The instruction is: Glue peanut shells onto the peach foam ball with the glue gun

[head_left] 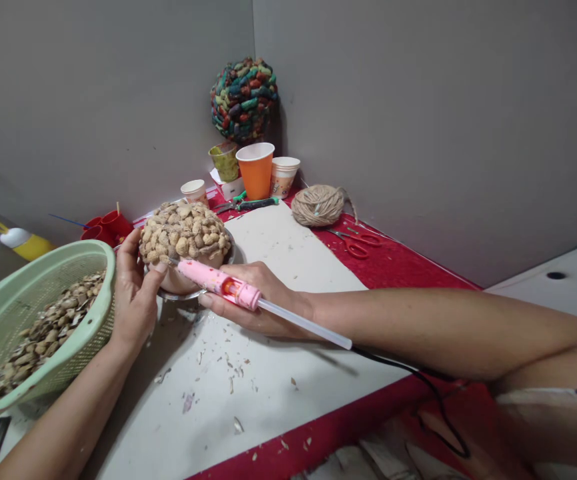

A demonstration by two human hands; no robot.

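Note:
A ball (183,230) covered on its upper part with peanut shells rests in a shiny metal bowl (181,296); its lower part is bare and pale. My left hand (135,287) is closed around the ball's left side, thumb on the front near the edge of the shells. In my right hand (248,293) is a pink glue gun (221,283), with a clear glue stick (305,323) sticking out of its back. The glue gun's tip touches or almost touches the lower shells, close to my left thumb.
On the left stands a green basket (103,267) of peanut shells. Behind are red cups (115,223), an orange cup (255,175), pliers (258,204), twine (318,205), scissors (355,245) and a colourful ball (245,100). A black cord (433,390) trails right. Shell bits litter the white sheet (268,380).

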